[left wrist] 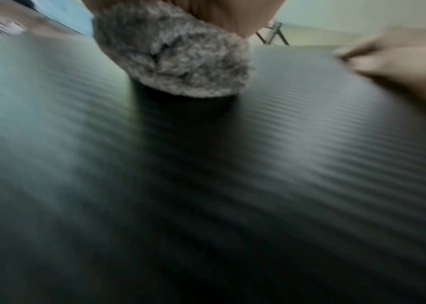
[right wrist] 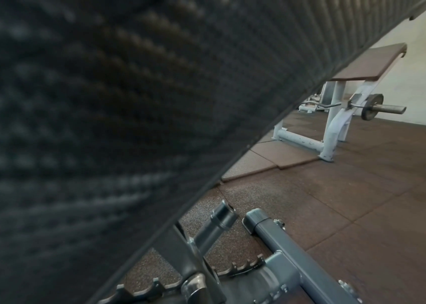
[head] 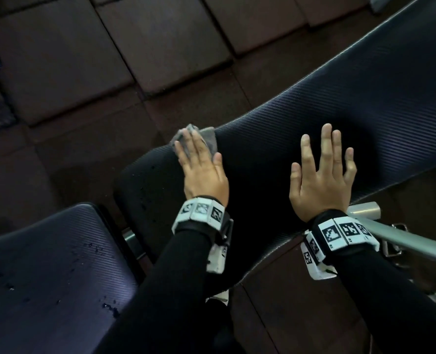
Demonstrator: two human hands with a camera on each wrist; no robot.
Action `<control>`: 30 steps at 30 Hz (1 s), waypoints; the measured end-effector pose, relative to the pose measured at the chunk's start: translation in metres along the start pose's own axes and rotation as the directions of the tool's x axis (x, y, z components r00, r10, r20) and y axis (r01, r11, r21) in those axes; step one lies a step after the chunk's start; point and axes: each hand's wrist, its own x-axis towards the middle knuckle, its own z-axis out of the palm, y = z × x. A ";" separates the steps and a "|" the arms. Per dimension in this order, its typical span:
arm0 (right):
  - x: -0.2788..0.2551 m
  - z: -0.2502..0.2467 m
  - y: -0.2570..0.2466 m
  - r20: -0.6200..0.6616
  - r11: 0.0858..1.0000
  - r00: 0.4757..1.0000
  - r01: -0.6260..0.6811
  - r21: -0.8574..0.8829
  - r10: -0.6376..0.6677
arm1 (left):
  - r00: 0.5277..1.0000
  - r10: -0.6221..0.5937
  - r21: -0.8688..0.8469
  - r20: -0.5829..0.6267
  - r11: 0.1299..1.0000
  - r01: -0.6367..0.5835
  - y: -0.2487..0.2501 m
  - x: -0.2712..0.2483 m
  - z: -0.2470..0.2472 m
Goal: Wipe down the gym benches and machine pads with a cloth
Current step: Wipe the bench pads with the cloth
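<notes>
A long black ribbed back pad [head: 352,98] of a gym bench runs from the middle to the upper right. My left hand [head: 201,164] lies flat on a grey fluffy cloth [head: 206,137] at the pad's left edge, fingers straight and pressing it down. The left wrist view shows the cloth [left wrist: 172,59] bunched under my palm on the pad [left wrist: 284,164]. My right hand [head: 321,172] rests flat on the pad with fingers spread and holds nothing. The pad's ribbed surface [right wrist: 89,123] fills the right wrist view's left side; my right hand does not show there.
The bench's black seat pad [head: 46,272] at lower left carries water droplets. The grey metal bench frame [head: 411,241] juts out at the right and its notched adjuster [right wrist: 232,269] is below. Brown rubber floor tiles [head: 109,60] surround the bench. Another bench with a barbell [right wrist: 370,107] stands beyond.
</notes>
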 end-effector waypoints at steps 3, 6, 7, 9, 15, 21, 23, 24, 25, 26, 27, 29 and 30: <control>0.000 0.001 0.001 -0.001 1.000 1.000 0.003 -0.004 -0.003 | 0.993 -0.112 -0.024 -0.042 0.994 0.111 -0.019 0.011 -0.010; 0.000 0.002 0.001 -0.009 1.000 1.000 0.000 -0.001 0.000 | 0.984 -0.158 -0.055 -0.082 0.987 0.154 -0.025 -0.011 -0.006; 0.000 0.002 0.001 -0.011 1.000 1.000 -0.001 -0.002 0.001 | 0.983 -0.164 -0.082 -0.083 0.984 0.158 -0.024 -0.021 -0.003; 0.000 0.002 0.001 -0.014 1.000 1.000 -0.001 -0.002 0.001 | 0.984 -0.162 -0.134 -0.077 0.979 0.150 -0.021 -0.031 0.001; 0.000 0.002 0.000 -0.021 1.000 1.000 -0.001 0.012 0.001 | 0.991 -0.075 -0.034 -0.115 0.997 0.072 -0.021 0.031 -0.018; 0.000 0.002 0.002 -0.033 1.000 0.999 -0.006 0.026 0.007 | 0.986 0.058 0.355 0.156 0.928 -0.110 -0.007 0.066 -0.032; -0.001 0.002 0.002 -0.037 0.999 0.999 -0.011 0.031 0.013 | 0.972 0.152 0.318 0.177 0.926 -0.203 0.011 0.063 -0.026; -0.001 0.002 0.002 -0.036 0.999 0.999 -0.012 0.039 0.013 | 0.969 0.169 0.269 0.180 0.939 -0.214 0.022 0.060 -0.023; -0.001 0.002 0.002 -0.037 0.999 0.999 -0.010 0.047 0.012 | 0.969 0.177 0.199 0.170 0.957 -0.210 0.032 0.056 -0.020; -0.001 0.002 0.002 -0.039 0.999 0.999 -0.011 0.051 0.013 | 0.970 0.184 0.119 0.162 0.972 -0.204 0.038 0.054 -0.017; -0.001 0.002 0.002 -0.040 0.999 0.999 -0.012 0.053 0.014 | 0.968 0.187 0.055 0.168 0.978 -0.199 0.042 0.051 -0.016; -0.001 0.002 0.003 -0.048 0.998 0.999 -0.009 0.057 0.012 | 0.958 0.217 0.037 0.188 0.973 -0.228 0.035 0.051 -0.021; -0.001 0.002 0.002 -0.051 0.998 0.999 -0.006 0.057 0.009 | 0.954 0.229 0.058 0.196 0.968 -0.244 0.025 0.054 -0.025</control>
